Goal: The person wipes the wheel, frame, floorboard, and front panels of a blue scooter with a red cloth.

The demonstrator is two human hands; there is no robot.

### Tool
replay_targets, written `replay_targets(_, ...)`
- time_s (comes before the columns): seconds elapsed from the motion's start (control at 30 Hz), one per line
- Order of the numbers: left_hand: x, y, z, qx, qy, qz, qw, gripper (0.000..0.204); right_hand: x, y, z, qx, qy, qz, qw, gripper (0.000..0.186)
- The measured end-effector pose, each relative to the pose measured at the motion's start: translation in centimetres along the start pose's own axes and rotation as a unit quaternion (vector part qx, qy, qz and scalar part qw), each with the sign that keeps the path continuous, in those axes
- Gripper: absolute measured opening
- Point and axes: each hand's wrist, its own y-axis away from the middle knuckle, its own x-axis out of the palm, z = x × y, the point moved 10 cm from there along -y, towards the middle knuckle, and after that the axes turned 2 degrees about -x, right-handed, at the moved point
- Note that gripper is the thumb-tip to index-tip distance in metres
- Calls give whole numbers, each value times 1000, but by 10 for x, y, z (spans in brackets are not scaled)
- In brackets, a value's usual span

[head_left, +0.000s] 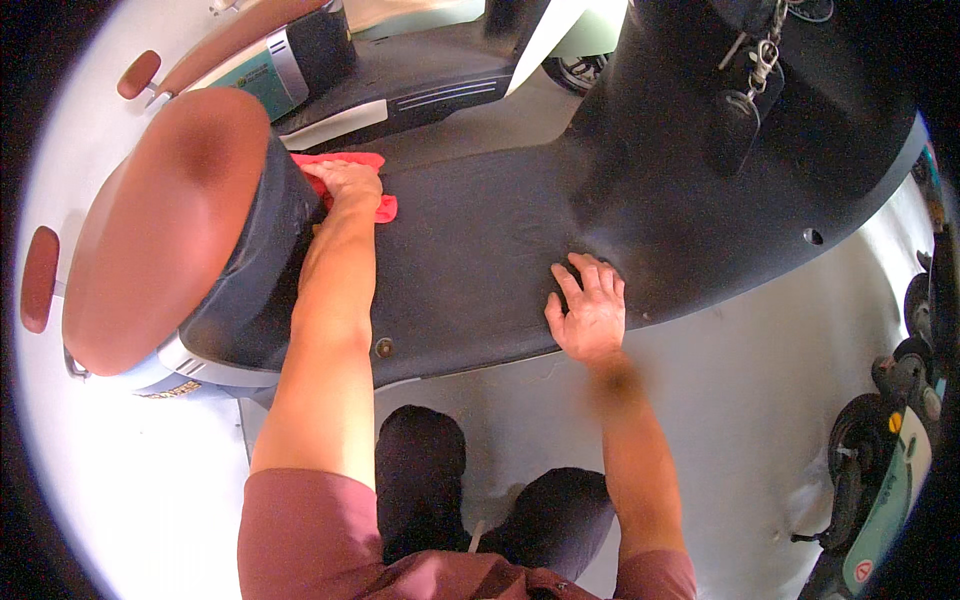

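Note:
A black scooter footboard (470,240) stretches across the middle of the head view, with a brown seat (165,235) at its left end. My left hand (348,185) reaches to the far side, where the footboard meets the black seat base (285,200). It presses a red cloth (385,208) into that corner, and its fingertips are partly lost against the cloth and the base. Near the edge closest to me, my right hand (590,308) rests palm down on the footboard, fingers spread and holding nothing.
Keys on a metal clip and a round tag (738,108) hang from the black front panel (690,190). A second scooter (420,75) with a brown seat stands just beyond. At the right rim is a pale green scooter (895,490). My knees (420,470) are close to the footboard's near edge.

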Motion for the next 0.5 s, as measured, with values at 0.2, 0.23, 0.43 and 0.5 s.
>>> replay_targets(0.2,18,-31,21,-26,-4,98,995,51,-1,1,1,2,-6,-11,1000,40)
replay_targets(0.23,21,-35,16,-22,2,111,994,52,0,1,-1,2,-5,-15,1000,40)
replay_targets(0.43,31,-21,14,12,-7,88,996,55,-3,1,2,-3,-12,-32,999,39)
replay_targets(0.5,15,7,4,39,-6,84,996,50,-4,5,-1,-2,-3,-35,999,39)
